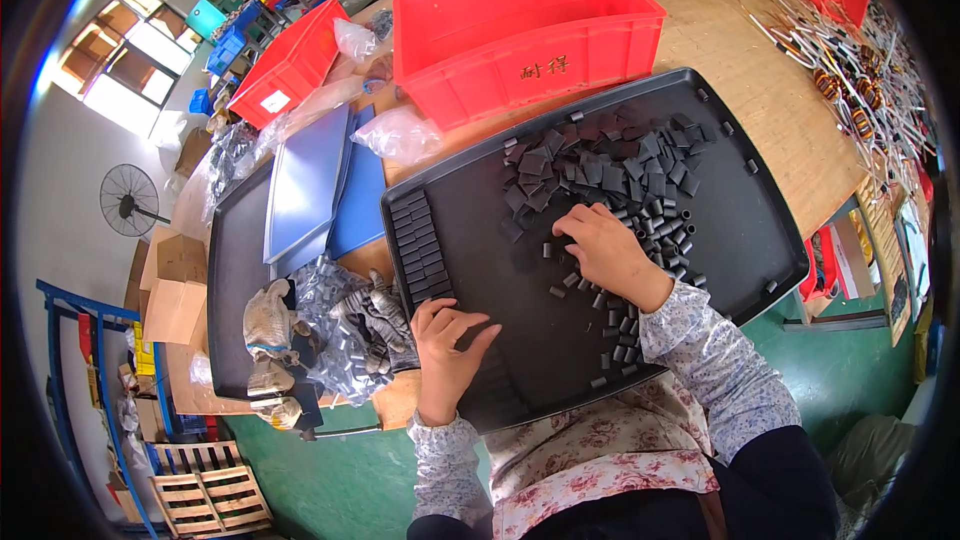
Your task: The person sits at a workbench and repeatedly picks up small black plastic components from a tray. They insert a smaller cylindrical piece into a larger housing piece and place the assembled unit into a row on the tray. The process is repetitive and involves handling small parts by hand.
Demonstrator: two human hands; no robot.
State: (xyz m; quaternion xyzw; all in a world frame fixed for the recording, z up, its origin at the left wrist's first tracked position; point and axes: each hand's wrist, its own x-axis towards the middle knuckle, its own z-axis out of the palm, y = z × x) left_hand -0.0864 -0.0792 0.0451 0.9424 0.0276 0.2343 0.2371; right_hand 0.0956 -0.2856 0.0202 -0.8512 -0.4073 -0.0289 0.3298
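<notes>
A large black tray (pixel 480 270) lies before me. On its left side, small black pieces (pixel 421 248) stand in neat rows along the rim. My left hand (pixel 448 348) is at the near end of these rows, thumb and fingers apart, with nothing visible between them. My right hand (pixel 608 256) reaches over the tray's middle with curled fingers; whatever its fingertips hold, if anything, is hidden. Short black tubes (pixel 665 230) lie loose around it, and several more (pixel 620 330) are scattered below my right wrist. Flat black pieces (pixel 610 165) are heaped farther up.
A red bin (pixel 530 65) stands behind the tray, another red bin (pixel 290 65) to its left. Blue folders (pixel 310 185), a bag of grey parts (pixel 345 325) and worn gloves (pixel 268 325) lie left. Wires and coils (pixel 850 90) cover the table's far right.
</notes>
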